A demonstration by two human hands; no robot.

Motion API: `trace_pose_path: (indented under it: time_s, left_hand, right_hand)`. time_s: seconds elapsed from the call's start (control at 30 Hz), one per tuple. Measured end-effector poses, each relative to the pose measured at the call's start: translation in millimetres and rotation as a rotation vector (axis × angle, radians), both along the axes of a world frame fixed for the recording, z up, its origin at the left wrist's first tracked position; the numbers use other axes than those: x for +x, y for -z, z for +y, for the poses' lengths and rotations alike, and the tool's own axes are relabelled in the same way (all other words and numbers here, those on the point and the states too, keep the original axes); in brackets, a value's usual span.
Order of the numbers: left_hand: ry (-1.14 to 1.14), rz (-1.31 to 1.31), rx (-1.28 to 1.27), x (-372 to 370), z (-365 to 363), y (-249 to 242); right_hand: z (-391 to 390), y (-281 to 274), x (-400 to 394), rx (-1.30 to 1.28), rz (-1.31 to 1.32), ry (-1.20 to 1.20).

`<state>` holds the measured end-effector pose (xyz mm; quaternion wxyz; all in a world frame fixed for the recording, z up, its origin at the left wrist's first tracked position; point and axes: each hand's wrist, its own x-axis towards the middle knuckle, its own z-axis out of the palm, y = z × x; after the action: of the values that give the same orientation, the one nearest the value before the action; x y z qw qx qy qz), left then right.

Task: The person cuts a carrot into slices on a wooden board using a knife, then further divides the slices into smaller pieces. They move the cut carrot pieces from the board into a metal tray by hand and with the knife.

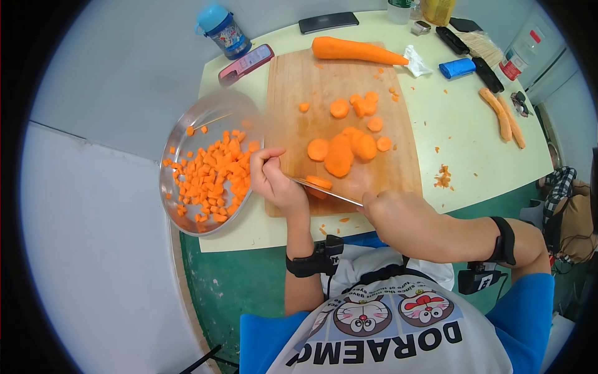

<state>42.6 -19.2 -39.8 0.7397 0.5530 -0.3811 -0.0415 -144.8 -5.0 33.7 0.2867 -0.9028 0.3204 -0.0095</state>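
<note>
My right hand (398,221) is closed around the handle of a knife (333,194), whose thin blade points left over the wooden cutting board (286,81). Beside the blade's tip my left hand (278,181) has its fingers curled together; what they hold, if anything, is hidden. A carrot slice (318,182) lies right against the blade. Further up the board are a cluster of overlapping carrot rounds (338,156) and several single slices (339,108). Across the board's far edge lies a large peeled carrot (355,51). Left of my left hand, a steel bowl (167,202) holds many diced carrot pieces (215,171).
A blue bottle (225,34), a pink-framed phone (246,64) and a black phone (328,23) stand or lie behind. To the right are a tissue (417,61), a blue packet (456,68), thin peeled carrots (496,113), a clear bottle (517,59) and carrot scraps (443,177).
</note>
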Motion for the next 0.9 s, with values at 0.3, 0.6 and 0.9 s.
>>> trace_pose_path:
  time_s: [0.3, 0.6, 0.9]
  left_hand:
    - [-0.116, 0.09, -0.06, -29, 4, -8]
    - [-0.061, -0.076, 0.433, -24, 65, 23]
    - [-0.049, -0.52, 0.677, -27, 61, 27]
  right_hand:
    - [10, 10, 0, -0.064, 0.025, 0.062]
    - [6, 5, 1, 0.01, 0.025, 0.133]
    - [13, 3, 5, -0.063, 0.171, 0.118]
